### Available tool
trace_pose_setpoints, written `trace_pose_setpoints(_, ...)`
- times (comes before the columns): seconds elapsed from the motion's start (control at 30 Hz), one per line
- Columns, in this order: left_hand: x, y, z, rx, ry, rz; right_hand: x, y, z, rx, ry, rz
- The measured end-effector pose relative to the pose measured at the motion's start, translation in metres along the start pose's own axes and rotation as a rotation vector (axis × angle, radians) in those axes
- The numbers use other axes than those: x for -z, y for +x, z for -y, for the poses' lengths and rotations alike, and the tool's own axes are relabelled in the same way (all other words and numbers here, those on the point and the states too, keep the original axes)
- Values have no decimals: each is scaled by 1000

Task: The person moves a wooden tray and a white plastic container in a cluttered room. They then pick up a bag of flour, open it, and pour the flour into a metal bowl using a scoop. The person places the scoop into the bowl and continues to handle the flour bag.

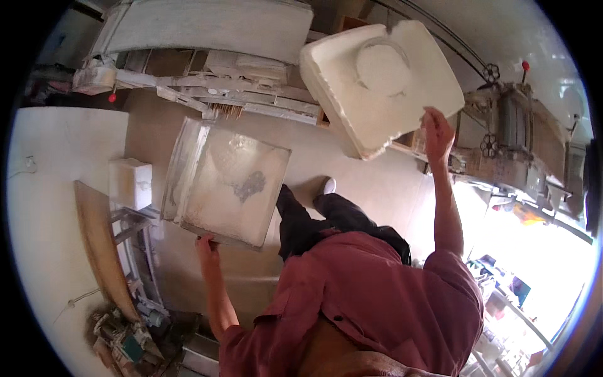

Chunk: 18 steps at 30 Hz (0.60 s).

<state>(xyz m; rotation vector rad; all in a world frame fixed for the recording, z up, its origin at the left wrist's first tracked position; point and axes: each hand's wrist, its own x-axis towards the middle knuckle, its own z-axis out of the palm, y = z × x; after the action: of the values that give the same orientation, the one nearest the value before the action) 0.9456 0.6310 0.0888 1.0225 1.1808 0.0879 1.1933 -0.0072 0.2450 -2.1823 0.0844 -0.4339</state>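
Head view: left hand [207,245] at 8 o'clock is gripping the lower edge of the pale rectangular slab [223,182], which is sitting at 9. Right hand [438,135] at 2 is touching the cream block [433,75], lying tilted at 1; can't tell if fingers are closing.
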Motion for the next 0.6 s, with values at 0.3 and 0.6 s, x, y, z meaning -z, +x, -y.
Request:
trace_pose_setpoints(0.3, -95, -120, -127, -191, 165, 251, 36, 21, -51, -129, 336, 49)
trace_pose_setpoints(0.6, -313, -120, -137, -156, 315, 663, 0, 67, -10, -48, 242, 172)
